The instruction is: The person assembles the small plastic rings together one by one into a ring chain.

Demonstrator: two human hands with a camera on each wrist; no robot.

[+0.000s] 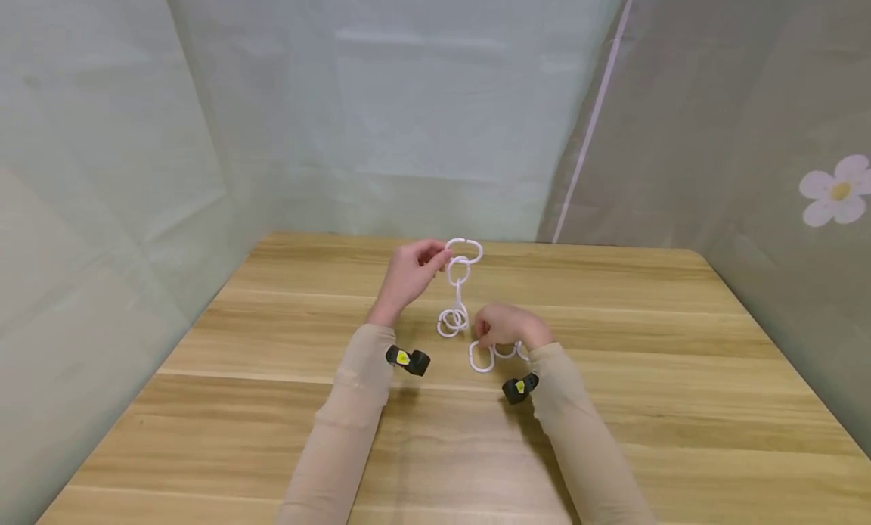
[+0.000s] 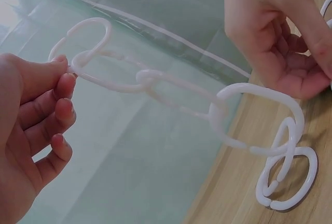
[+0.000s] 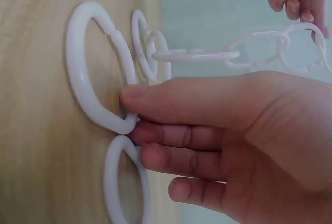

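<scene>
Chain of white rings part-built, loose rings not yet joined.

The chain [image 1: 460, 283] hangs from my left hand [image 1: 408, 271], which pinches its top link between thumb and fingertips; several links are joined, and the lowest ones coil on the wooden table [image 1: 680, 358]. Just beside that coil, my right hand [image 1: 506, 327] presses its fingertips down on loose rings [image 1: 485, 357] lying flat on the table. I cannot tell whether it grips one. By my judgement the linking is partway: those rings remain to be added.

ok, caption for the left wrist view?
Left hand pinches the top of a white ring chain hanging to the wooden table.
</scene>
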